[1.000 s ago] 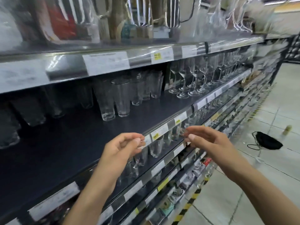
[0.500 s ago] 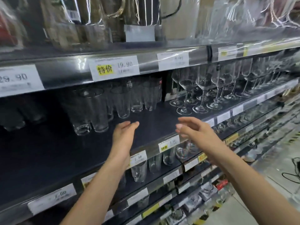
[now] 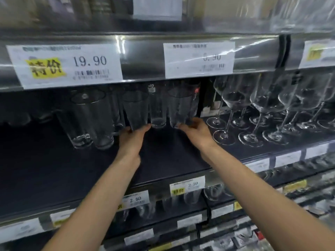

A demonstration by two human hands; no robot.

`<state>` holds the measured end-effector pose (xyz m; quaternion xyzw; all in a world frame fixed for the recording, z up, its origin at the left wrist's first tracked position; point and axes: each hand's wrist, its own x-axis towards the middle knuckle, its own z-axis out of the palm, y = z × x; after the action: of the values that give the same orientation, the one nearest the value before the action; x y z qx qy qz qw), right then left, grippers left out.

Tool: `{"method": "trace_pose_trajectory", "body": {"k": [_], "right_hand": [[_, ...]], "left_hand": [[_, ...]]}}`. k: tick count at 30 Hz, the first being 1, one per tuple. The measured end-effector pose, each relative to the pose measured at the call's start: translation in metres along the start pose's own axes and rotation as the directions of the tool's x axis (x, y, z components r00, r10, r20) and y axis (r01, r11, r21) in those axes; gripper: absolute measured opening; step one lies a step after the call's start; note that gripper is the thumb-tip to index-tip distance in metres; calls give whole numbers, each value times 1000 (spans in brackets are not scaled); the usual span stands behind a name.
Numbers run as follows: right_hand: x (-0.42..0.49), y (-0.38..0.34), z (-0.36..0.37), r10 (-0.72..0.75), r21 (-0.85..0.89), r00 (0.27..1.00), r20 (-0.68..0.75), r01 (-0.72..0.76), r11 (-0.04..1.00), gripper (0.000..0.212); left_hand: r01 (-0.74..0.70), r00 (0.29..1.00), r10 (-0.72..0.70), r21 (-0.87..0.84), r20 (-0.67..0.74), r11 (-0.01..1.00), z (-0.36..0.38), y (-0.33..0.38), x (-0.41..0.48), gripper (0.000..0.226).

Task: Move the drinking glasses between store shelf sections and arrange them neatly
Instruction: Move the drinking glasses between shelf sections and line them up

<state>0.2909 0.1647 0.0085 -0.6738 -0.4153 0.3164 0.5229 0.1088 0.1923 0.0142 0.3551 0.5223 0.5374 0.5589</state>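
Observation:
Clear tall tumblers stand in a group at the back of the dark shelf (image 3: 163, 160). My left hand (image 3: 133, 137) reaches in and grips the base of one tumbler (image 3: 136, 109) between thumb and fingers. My right hand (image 3: 196, 132) curls its fingers round the base of another tumbler (image 3: 179, 105). A third tumbler (image 3: 158, 113) stands between these two, further back. Two taller tumblers (image 3: 90, 122) stand side by side to the left of my left hand.
Several stemmed wine glasses (image 3: 253, 113) crowd the right section of the same shelf, close to my right hand. The upper shelf rail with price tags (image 3: 68, 66) hangs low over the tumblers. Small glasses (image 3: 192, 196) sit on the shelf below.
Both hands have moved forward from the shelf's front edge to the back row and closed on the bases of two tumblers. The view has moved closer to the shelf.

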Motion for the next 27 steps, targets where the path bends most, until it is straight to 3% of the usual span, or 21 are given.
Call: {"method": "trace_pose_trajectory", "body": {"k": [7,11,16,20,24,27], "right_hand": [[41,2,8,-98,53,994,58,95,994,81],[53,4,9,-148,36,983,109,145,989,67],[65,4,8,-159,52,972,175,152,987,67],[69,7,1,-190,66,958,216,180,981,66],[66,10,-9,-164,121,946,281,134,984,76],[54,10,-19,-164,129,934,319,129,983,74]], "left_hand": [[-114,992,119,111,-37,987,15,3,16,47],[-165,978,188,217,-90,962,21,0,28,64],[-291,919,362,350,-158,890,32,-5,42,72],[-297,890,405,407,-211,864,34,-6,44,72],[-305,842,495,567,-215,765,33,-5,37,77],[-287,844,498,616,-200,733,33,-6,23,83]]}}
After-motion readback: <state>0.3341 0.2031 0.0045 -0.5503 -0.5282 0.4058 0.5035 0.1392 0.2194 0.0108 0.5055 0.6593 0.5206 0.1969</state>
